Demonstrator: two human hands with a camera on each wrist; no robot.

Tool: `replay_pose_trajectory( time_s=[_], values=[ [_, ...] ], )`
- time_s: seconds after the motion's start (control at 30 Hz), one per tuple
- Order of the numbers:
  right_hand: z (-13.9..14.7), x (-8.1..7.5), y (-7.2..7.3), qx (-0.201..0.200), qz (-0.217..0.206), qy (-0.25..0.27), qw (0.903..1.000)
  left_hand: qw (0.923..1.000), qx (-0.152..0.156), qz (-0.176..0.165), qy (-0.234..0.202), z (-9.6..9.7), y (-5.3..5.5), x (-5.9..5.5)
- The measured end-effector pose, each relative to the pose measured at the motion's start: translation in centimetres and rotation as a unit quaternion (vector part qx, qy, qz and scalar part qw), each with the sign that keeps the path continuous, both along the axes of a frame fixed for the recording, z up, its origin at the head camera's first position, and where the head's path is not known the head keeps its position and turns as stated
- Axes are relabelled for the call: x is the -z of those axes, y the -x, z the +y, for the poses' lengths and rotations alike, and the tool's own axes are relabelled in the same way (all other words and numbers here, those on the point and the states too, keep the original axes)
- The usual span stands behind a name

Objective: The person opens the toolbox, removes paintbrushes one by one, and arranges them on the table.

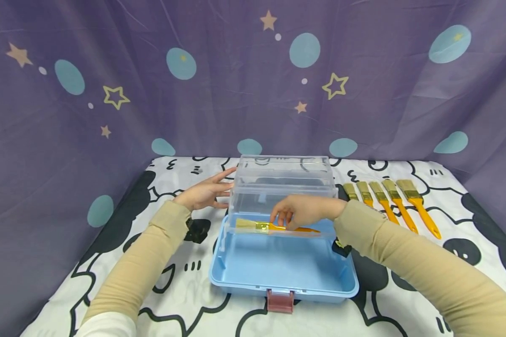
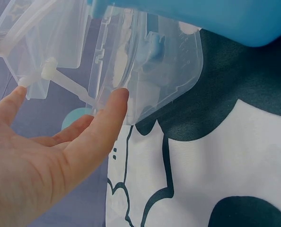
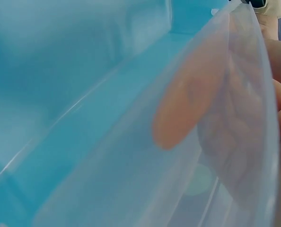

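Observation:
A blue toolbox (image 1: 278, 262) stands open on the cloth, with clear plastic trays (image 1: 284, 175) raised at its back. My right hand (image 1: 305, 210) reaches into the lower clear tray and pinches a paintbrush (image 1: 261, 227) by its orange handle, bristles toward the left. Through the cloudy plastic in the right wrist view, the handle's end (image 3: 178, 113) shows. With fingers spread, my left hand (image 1: 204, 194) is at the left side of the trays; in the left wrist view its fingertips (image 2: 119, 97) touch or nearly touch the clear plastic and a white hinge arm (image 2: 67, 82).
Several paintbrushes (image 1: 417, 201) with orange handles lie in a row to the right of the toolbox. A reddish latch (image 1: 280, 302) hangs from the toolbox's front edge. Behind the table hangs a purple curtain (image 1: 236, 107) patterned with stars.

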State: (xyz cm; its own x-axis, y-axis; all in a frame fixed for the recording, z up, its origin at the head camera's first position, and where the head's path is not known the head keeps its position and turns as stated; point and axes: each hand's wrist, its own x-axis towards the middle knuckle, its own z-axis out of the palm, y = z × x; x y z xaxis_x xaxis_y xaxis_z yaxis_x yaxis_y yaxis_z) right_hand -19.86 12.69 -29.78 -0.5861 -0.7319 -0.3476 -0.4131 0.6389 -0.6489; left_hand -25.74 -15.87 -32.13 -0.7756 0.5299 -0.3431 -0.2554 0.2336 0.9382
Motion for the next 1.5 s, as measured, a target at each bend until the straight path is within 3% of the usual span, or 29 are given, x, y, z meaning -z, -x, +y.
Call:
replay_pose_trajectory(
  time_s=[0.37, 0.67, 1.0, 1.23, 1.5],
  values=[
    [0.1, -0.1, 0.0, -0.003, 0.013, 0.002, 0.9999, 0.9999, 0.002, -0.002, -0.010, -0.1, 0.1, 0.1],
    [0.3, -0.1, -0.1, 0.023, -0.007, 0.041, 0.9989, 1.0000, 0.002, -0.001, -0.003, -0.1, 0.2, 0.1],
    [0.5, -0.3, 0.0, 0.024, 0.012, 0.062, 0.9977, 0.9999, -0.007, -0.007, 0.000, 0.0, 0.1, 0.0],
    [0.7, -0.4, -0.2, 0.027, 0.001, 0.079, 0.9965, 1.0000, -0.003, -0.006, -0.001, 0.0, 0.1, 0.1],
    [1.3, -1.3, -0.4, 0.032, 0.006, 0.094, 0.9950, 1.0000, 0.003, 0.001, -0.001, -0.1, 0.1, 0.1]
  ],
)
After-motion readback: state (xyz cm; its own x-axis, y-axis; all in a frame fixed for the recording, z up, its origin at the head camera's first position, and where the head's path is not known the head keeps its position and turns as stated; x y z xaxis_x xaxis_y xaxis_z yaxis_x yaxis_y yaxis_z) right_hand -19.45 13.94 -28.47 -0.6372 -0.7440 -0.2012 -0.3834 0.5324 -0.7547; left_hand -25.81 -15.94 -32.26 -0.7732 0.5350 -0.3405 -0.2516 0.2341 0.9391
